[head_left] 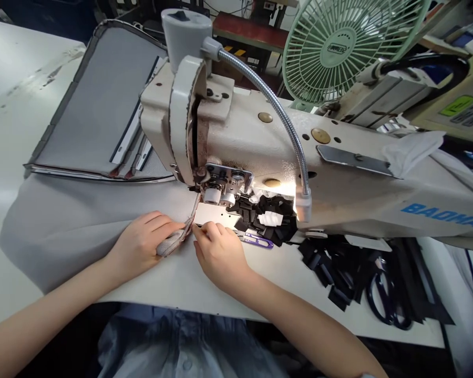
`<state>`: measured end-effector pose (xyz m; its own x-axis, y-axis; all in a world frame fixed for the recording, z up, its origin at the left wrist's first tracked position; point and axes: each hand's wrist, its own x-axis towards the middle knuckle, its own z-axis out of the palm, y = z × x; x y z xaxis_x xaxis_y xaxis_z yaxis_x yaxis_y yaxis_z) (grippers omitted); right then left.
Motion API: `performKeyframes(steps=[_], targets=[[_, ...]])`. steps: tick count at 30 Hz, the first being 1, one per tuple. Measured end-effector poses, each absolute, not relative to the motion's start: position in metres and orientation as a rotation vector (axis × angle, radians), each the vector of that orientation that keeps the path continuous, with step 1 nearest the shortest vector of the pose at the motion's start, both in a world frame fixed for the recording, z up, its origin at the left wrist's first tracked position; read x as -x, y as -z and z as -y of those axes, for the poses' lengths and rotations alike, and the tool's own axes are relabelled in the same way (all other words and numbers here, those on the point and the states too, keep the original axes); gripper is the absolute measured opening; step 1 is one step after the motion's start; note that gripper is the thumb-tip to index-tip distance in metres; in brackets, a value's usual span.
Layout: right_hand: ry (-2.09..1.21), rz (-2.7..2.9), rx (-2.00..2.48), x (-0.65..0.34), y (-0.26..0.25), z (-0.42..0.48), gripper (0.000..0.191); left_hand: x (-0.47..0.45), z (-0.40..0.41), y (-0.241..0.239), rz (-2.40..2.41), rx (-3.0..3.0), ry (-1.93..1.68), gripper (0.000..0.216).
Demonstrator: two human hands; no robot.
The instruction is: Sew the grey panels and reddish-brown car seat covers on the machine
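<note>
A cream sewing machine (260, 142) stands on the white table (8, 157). Grey fabric (71, 226) spreads to its left, with its folded edge running under the needle area (211, 194). My left hand (145, 244) lies on the fabric, fingers curled over the folded edge. My right hand (218, 252) sits just right of it, fingertips pinching the fabric edge close to the metal needle plate (215, 216).
A stack of grey panels (102, 105) lies behind the fabric. Black and white small pieces (268, 215) pile under the machine arm, beside purple thread snips (256, 240). More black pieces and scissors (386, 299) lie at right. A green fan (339, 47) stands behind.
</note>
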<state>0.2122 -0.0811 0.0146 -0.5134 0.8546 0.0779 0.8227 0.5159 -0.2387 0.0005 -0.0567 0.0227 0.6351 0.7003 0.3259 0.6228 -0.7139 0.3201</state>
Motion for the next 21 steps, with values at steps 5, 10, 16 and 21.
performKeyframes(steps=[5,10,16,21], targets=[[-0.193,2.612,1.495,-0.210,-0.017,0.078,0.026,0.000,0.055,-0.022,-1.091,-2.662,-0.659,0.020],[-0.238,2.641,1.545,-0.210,-0.025,0.069,0.023,0.003,0.045,-0.019,-1.037,-2.632,-0.661,0.019],[-0.242,2.576,1.627,-0.210,-0.024,0.048,0.027,0.000,0.015,-0.015,-0.984,-2.629,-0.619,0.020],[-0.219,2.485,1.650,-0.213,-0.018,0.041,0.031,-0.004,-0.001,-0.016,-0.962,-2.690,-0.556,0.017]])
